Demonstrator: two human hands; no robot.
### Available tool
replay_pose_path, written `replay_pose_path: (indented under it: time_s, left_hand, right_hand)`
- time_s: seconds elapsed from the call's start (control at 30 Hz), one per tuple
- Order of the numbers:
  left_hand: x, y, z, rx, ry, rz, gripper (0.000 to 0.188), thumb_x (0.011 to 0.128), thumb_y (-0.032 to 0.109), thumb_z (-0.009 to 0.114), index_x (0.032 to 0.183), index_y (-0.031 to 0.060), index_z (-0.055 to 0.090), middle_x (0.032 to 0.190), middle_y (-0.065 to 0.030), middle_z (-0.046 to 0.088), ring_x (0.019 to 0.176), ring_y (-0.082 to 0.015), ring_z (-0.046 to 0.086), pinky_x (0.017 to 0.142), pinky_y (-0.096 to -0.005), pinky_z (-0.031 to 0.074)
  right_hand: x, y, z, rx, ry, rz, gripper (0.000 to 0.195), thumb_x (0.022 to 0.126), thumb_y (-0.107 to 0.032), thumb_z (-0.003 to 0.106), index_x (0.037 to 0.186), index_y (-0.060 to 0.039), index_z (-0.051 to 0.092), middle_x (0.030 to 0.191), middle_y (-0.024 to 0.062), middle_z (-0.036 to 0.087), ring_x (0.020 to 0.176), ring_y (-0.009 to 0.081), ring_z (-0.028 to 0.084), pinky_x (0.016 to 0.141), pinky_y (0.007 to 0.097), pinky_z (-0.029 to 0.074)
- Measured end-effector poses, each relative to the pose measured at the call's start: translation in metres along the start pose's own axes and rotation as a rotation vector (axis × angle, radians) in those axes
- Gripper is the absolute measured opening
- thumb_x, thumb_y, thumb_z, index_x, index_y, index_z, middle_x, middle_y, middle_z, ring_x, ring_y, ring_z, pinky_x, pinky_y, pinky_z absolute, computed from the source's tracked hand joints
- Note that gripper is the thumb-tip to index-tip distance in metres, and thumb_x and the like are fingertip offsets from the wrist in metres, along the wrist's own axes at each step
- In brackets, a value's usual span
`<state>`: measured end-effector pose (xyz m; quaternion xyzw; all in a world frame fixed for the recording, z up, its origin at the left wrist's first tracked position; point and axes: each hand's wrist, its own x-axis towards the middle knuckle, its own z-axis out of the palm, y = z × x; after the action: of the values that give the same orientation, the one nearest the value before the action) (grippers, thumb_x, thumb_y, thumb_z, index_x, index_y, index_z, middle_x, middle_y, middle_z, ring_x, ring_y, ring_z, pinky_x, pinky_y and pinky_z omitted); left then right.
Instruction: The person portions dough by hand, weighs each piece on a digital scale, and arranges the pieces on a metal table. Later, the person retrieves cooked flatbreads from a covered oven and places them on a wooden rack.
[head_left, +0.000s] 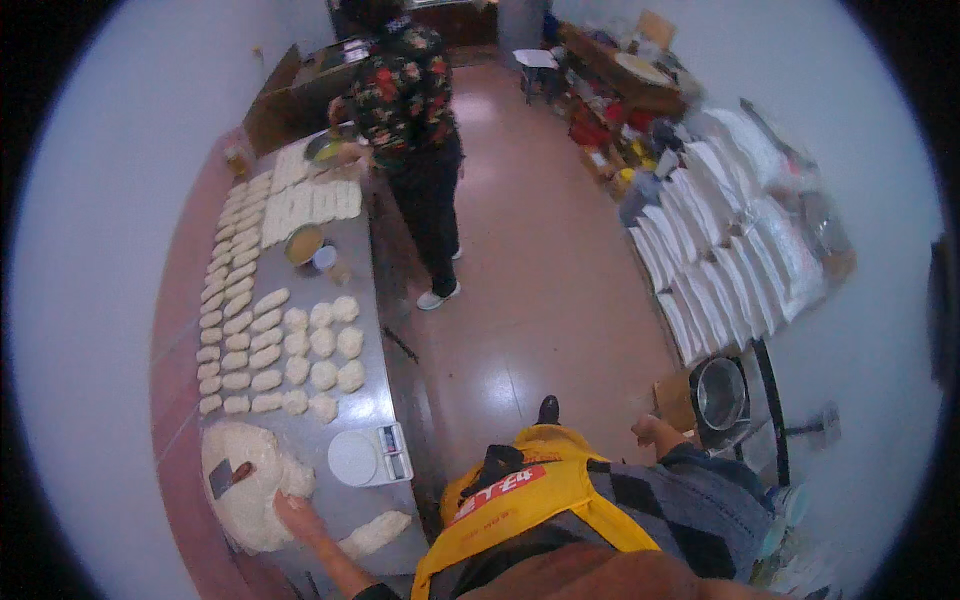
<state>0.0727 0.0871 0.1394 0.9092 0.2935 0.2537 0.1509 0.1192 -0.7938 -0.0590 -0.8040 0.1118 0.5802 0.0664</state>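
Observation:
My left hand (298, 519) touches the near side of a large mass of dough (247, 510) on the metal worktable (300, 435); whether its fingers grip the dough is not clear. A dough scraper (229, 478) with a brown handle lies on that mass. Beyond it sits a white digital kitchen scale (358, 456) with a bare round platform. A loose strip of dough (376, 532) rests by the table's edge. Away from the table, on the other side of my yellow apron, hangs my right hand (651, 432). Its fingers look curled, and blur hides whether anything is in them.
Rows of shaped dough pieces (236, 341) and dough balls (322, 341) cover much of the table. Past a bowl (304, 244), a person (405, 97) stands at the table, a hand near another bowl (324, 148). Stacked white sacks (720, 232) and a metal pot (721, 391) line the right.

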Motion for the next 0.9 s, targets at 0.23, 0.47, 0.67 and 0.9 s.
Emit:
replay_pose_path:
  time_s: [0.23,0.47,0.67,0.9]
  left_hand:
    - [-0.063,0.387,0.166,-0.466,-1.011,0.678,0.034,0.092,0.013,0.062,0.124,0.0013,0.063,0.114,-0.0207,0.068,0.108,-0.0391,0.064,0.095,-0.0450,0.050]
    - [-0.101,0.330,0.292,0.241,-1.389,0.584,0.042,0.090,0.023,0.066,0.126,0.0020,0.063,0.116,-0.0207,0.069,0.104,-0.0387,0.067,0.090,-0.0455,0.053]
    - [-0.098,0.320,0.325,0.392,-1.664,0.517,0.040,0.091,0.025,0.062,0.125,0.0032,0.064,0.118,-0.0211,0.068,0.105,-0.0383,0.066,0.090,-0.0455,0.053]
    - [-0.085,0.512,0.521,0.283,-1.766,0.757,0.040,0.092,0.028,0.057,0.124,0.0047,0.066,0.120,-0.0216,0.068,0.106,-0.0378,0.066,0.091,-0.0455,0.053]
  right_hand:
    - [0.034,0.035,-0.080,0.626,0.226,-0.219,0.028,0.095,-0.031,0.053,0.101,-0.0066,0.066,0.080,0.0088,0.069,0.066,0.0223,0.067,0.060,0.0372,0.055]
    - [0.003,0.076,-0.205,0.718,0.623,-0.086,0.035,0.092,-0.030,0.048,0.093,-0.0057,0.072,0.086,0.0124,0.074,0.079,0.0276,0.070,0.075,0.0415,0.055]
    - [0.040,0.092,-0.214,0.710,0.626,-0.066,0.031,0.089,-0.033,0.054,0.097,-0.0100,0.074,0.093,0.0149,0.073,0.087,0.0318,0.070,0.080,0.0453,0.054]
    - [0.117,0.214,-0.206,0.350,0.630,-0.198,0.029,0.087,-0.035,0.062,0.092,-0.0080,0.070,0.088,0.0146,0.070,0.079,0.0325,0.068,0.072,0.0463,0.054]
